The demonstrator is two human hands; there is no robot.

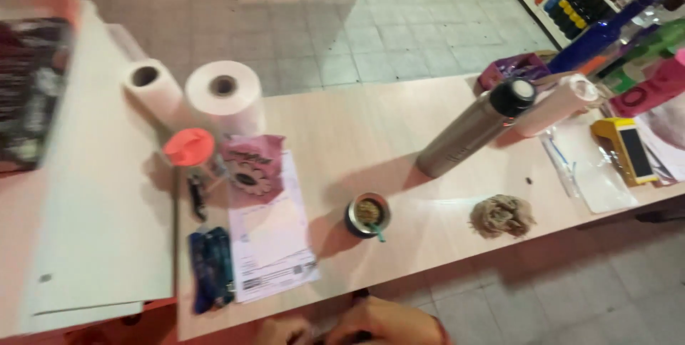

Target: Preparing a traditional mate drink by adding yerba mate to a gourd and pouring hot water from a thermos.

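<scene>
Pale wooden counter (399, 124) — grey tiled floor (399, 24), stocked shelves (571, 2)

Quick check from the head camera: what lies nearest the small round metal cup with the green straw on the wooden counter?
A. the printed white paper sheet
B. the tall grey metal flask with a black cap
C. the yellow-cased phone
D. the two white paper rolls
A: the small round metal cup sits just right of the printed white paper sheet; the flask, rolls and phone lie farther off.
</scene>
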